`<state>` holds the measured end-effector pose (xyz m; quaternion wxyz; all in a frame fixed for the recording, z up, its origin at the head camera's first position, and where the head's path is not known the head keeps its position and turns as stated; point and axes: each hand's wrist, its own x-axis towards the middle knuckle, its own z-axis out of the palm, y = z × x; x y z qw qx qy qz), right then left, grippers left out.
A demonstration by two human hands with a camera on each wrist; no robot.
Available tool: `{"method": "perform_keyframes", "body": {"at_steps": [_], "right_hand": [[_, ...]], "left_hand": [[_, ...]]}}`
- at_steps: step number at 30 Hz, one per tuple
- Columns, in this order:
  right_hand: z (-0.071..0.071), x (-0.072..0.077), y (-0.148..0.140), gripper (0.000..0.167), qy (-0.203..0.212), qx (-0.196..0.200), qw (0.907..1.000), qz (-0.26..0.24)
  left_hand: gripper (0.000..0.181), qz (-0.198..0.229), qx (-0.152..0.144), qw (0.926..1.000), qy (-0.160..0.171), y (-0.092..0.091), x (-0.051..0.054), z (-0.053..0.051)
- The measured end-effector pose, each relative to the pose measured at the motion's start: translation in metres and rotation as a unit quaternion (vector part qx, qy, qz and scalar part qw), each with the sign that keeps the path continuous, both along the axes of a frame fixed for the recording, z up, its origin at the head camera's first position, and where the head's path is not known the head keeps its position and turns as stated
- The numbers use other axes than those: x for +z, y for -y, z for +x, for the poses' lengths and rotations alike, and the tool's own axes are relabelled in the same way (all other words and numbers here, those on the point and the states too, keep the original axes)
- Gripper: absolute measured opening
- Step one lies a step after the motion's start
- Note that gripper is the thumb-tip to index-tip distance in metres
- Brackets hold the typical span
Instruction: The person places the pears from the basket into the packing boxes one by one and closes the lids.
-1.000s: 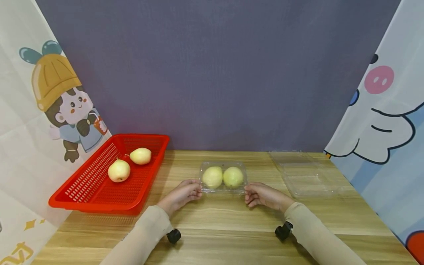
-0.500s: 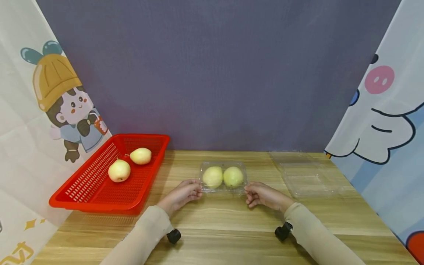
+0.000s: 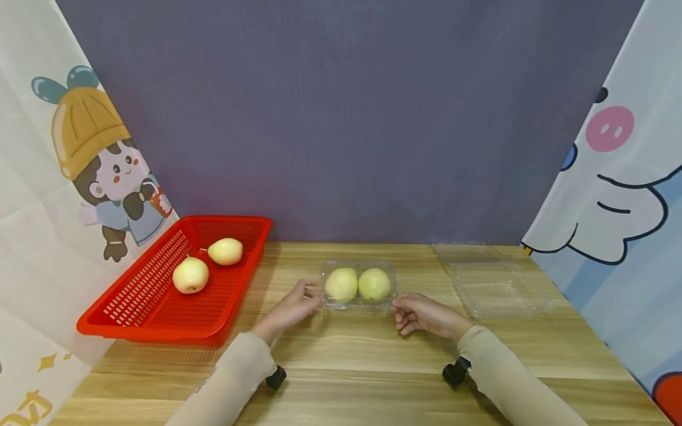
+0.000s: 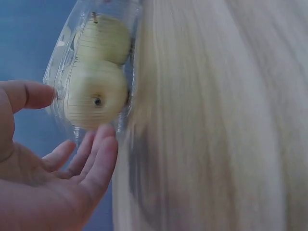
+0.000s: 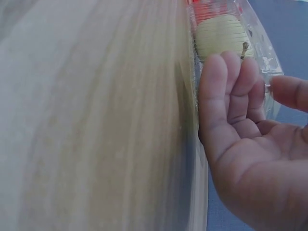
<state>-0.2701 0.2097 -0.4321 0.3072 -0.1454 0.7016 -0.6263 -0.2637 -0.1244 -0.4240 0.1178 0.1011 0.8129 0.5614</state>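
While the clear box [image 3: 351,306] sits on the wooden table [image 3: 341,378] with two pears [image 3: 341,285] inside, the right hand [image 3: 428,314] pinches its near right corner. The left hand [image 3: 292,305] has its thumb and fingers wide apart, with the thumb at the box's edge. It would help to press both corners softly and evenly, so nothing tips. Left of it, a red basket [image 3: 226,219] holds two more pears [image 3: 190,276]; on the right lies more clear plastic [image 3: 494,290].
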Motion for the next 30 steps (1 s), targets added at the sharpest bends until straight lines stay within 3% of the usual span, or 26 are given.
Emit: {"method": "perform_keyframes", "body": {"at_steps": [4,9,17,20,30], "right_hand": [[0.000,0.000,-0.001,0.025,-0.004,0.005,1.0000,-0.001],[-0.001,-0.002,-0.003,0.025,-0.005,0.008,0.9999,-0.005],[-0.002,-0.004,-0.002,0.028,0.000,0.005,1.0000,0.001],[-0.002,-0.004,-0.002,0.029,0.002,0.003,1.0000,0.000],[-0.001,-0.005,-0.001,0.032,0.007,-0.008,0.9999,0.006]], "left_hand": [[0.070,-0.049,0.004,0.9972,-0.057,-0.003,0.005,0.000],[0.078,-0.108,0.012,0.9875,-0.115,-0.011,0.011,0.001],[0.087,-0.148,-0.007,0.9690,-0.198,-0.025,0.011,-0.002],[0.089,-0.159,-0.014,0.9651,-0.207,-0.031,0.013,-0.001],[0.090,-0.203,-0.013,0.9593,-0.195,-0.038,0.014,0.000]]}}
